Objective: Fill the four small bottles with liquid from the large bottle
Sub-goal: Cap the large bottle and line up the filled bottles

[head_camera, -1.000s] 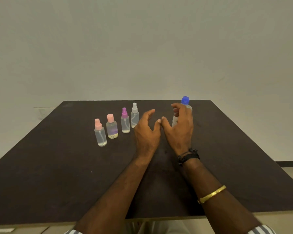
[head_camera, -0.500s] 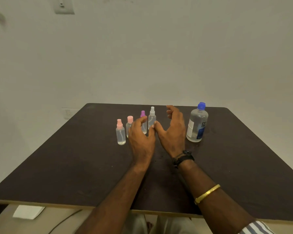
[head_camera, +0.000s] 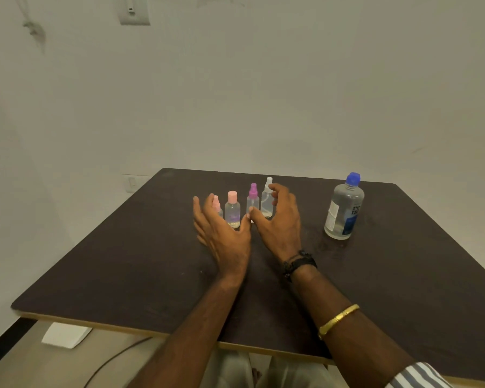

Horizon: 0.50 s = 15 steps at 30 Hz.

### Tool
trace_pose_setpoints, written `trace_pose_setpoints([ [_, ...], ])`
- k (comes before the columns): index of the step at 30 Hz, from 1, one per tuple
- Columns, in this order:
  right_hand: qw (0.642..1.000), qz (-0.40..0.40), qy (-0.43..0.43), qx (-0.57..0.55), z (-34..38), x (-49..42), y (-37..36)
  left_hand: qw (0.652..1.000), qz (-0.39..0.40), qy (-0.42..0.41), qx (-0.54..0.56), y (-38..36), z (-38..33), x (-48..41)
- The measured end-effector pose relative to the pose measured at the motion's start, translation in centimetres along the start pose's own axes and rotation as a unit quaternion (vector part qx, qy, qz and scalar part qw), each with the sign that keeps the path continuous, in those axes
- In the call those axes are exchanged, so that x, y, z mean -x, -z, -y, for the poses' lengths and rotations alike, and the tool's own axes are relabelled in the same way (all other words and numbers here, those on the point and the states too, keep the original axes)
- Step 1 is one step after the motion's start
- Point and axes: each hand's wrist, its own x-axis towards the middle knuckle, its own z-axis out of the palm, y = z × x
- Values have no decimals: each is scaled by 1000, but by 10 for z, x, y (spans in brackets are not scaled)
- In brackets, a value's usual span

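Flanking the row of four small bottles (head_camera: 232, 211) on the counter (head_camera: 123, 261), the left hand (head_camera: 221, 233) and right hand (head_camera: 280, 222) are hanging open, fingers loosely spread, gripping nothing, probably framing the row to pick one, while the capped large bottle (head_camera: 343, 211) is standing apart to the right.

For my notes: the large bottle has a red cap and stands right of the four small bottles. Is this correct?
No. The head view shows the large bottle has a blue cap; it does stand right of the four small bottles.
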Motion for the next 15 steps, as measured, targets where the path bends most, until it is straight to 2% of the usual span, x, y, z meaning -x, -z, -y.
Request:
trace_pose_setpoints([
  [10,988,58,-134,-48,-22,-15,-4,982,145,93,75,5,25,-25],
  [15,983,84,-159,-42,-31,-26,-2,978,165,112,62,-1,39,-37],
])
